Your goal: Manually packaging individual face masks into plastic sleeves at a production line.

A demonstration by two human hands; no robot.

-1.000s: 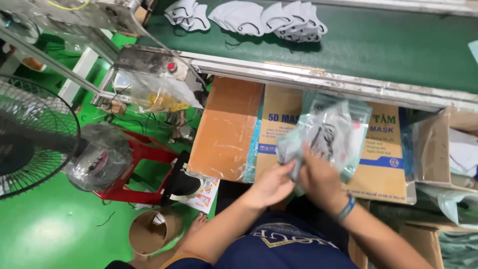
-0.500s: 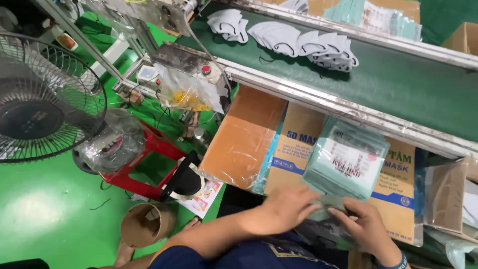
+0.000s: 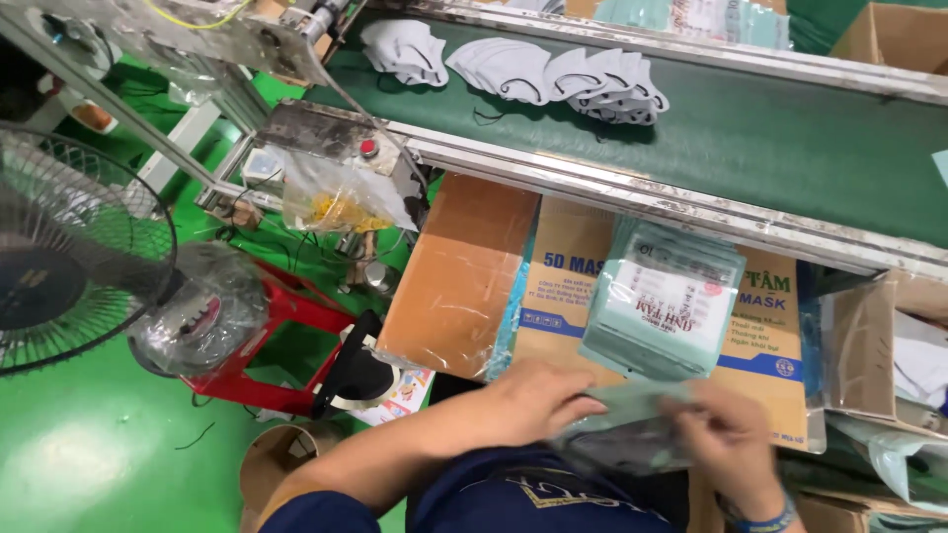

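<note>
My left hand [image 3: 538, 400] and my right hand [image 3: 726, 434] both grip a clear plastic packet of masks [image 3: 627, 434], held low over my lap. Just beyond it a stack of pale green mask packets [image 3: 662, 306] lies on a flattened brown cardboard box [image 3: 464, 271] with blue printing. Farther off, several white face masks [image 3: 553, 74] lie in a row on the green conveyor belt [image 3: 770, 138].
A black fan [image 3: 69, 262] stands at the left over the green floor. A red stool [image 3: 272, 345] carries a bundle of clear plastic. A plastic bag [image 3: 336, 197] hangs from the conveyor's metal frame. Open cardboard boxes [image 3: 889, 345] sit at the right.
The packet I held up in front of the box has come down to my lap in both hands. The stack of green packets now rests on the cardboard box.
</note>
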